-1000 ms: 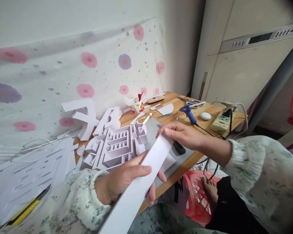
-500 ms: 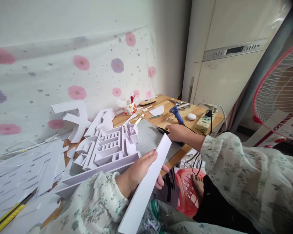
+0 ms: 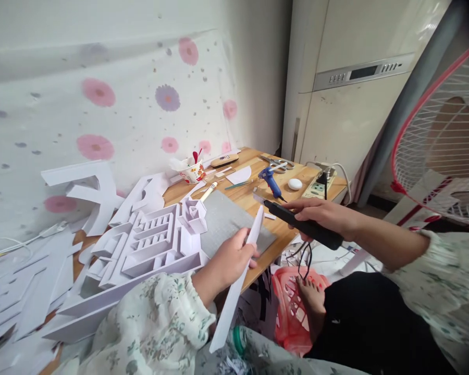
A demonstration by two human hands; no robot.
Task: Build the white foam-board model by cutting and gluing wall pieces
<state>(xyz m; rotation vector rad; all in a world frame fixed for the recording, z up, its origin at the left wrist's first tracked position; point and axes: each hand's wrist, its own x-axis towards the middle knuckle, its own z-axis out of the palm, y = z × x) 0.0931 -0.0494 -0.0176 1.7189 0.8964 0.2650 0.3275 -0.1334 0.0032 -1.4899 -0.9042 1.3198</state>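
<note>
My left hand (image 3: pixel 234 256) is closed around a long white foam-board strip (image 3: pixel 238 289), which slants up and right with its narrow side toward me. In my right hand (image 3: pixel 316 214) is a black-handled cutter (image 3: pixel 308 225); its short flat metal blade points left, just above the strip's upper end and apart from it. A large white foam-board letter assembly (image 3: pixel 162 239) with upright walls lies on the table left of my left hand. The grey cutting mat (image 3: pixel 219 219) shows behind that hand.
A blue glue gun (image 3: pixel 271 183), scissors (image 3: pixel 279 164), a white oval object (image 3: pixel 295 184) and a power strip (image 3: pixel 315 188) sit at the table's far right. A paper cup (image 3: pixel 192 171) stands at the back. Below is a red basket (image 3: pixel 287 307) with scraps; a fan (image 3: pixel 445 140) stands right.
My right hand has lifted the black-handled cutter off the table and brought it beside the strip. My left hand has turned the strip from its broad face to a narrower side. The view has shifted right.
</note>
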